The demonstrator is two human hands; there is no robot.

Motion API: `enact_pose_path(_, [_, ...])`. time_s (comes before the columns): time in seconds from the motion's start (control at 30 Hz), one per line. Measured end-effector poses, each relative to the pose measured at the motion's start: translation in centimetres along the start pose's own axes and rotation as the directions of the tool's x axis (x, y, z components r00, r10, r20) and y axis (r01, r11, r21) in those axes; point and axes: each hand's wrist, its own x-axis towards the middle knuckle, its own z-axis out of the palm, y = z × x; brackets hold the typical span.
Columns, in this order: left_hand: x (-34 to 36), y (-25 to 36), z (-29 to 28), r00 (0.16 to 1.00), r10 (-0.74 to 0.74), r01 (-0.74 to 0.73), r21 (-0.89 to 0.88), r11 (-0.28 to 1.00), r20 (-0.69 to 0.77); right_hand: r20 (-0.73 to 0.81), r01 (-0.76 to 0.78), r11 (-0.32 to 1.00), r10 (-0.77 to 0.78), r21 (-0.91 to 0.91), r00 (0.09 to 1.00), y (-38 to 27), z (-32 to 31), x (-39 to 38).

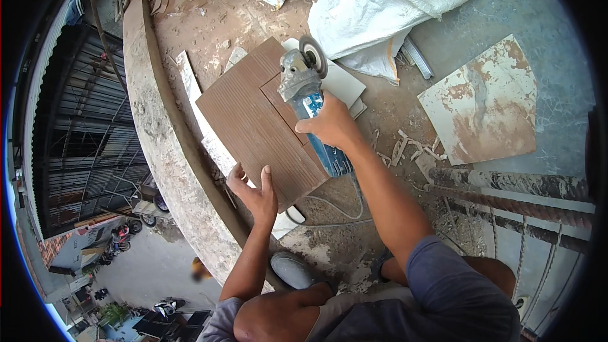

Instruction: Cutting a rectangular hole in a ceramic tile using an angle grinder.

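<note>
One blue-bodied, grey-headed angle grinder (310,102) is above a brown, ribbed rectangular tile (244,111), the right hand (335,121) wrapped round its body: likely weighty and rigid, best held there, clear of the round grey disc (316,48). The tile looks stiff but brittle, best taken by its edges; beside one, the left hand (258,201) spreads its fingers, gripping nothing, contact unclear.

Dusty floor (196,37) strewn with pale scraps (399,150); white sacks (373,12) set at far side, stained tile (487,107) laid at right, white slab (346,86) partly covered by brown tile (244,111).
</note>
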Motion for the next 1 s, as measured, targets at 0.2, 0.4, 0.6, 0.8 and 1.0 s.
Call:
enact_pose_path(0.2, [1.5, 8.3, 1.7, 0.804, 0.184, 0.310, -0.663, 0.681, 0.565, -0.004, 0.071, 0.887, -0.078, 0.457, 0.997, 1.6, 0.2, -5.3])
enact_pose_path(0.4, [1.4, 9.8, 2.9, 0.598, 0.059, 0.705, -0.560, 0.435, 0.799, -0.088, 0.114, 0.903, -0.085, 0.414, 0.992, 3.3, 1.8, -9.0])
enact_pose_path(0.6, [-0.3, 9.0, 3.6, 0.533, -0.008, 0.810, -0.507, 0.294, 0.846, -0.170, 0.139, 0.944, -0.091, 0.299, 0.981, 3.1, 1.8, -9.9])
enact_pose_path(0.8, [-0.6, 8.3, 3.6, 0.679, -0.052, 0.630, -0.545, 0.554, 0.733, -0.208, 0.109, 0.959, -0.053, 0.263, 0.977, 3.4, 1.7, -9.0])
enact_pose_path(1.0, [-0.2, 0.3, 0.3, 0.996, -0.074, 0.078, 0.075, 0.994, -0.044, -0.329, -0.161, 0.987, 0.152, -0.001, 0.932, 7.0, -4.3, -6.6])
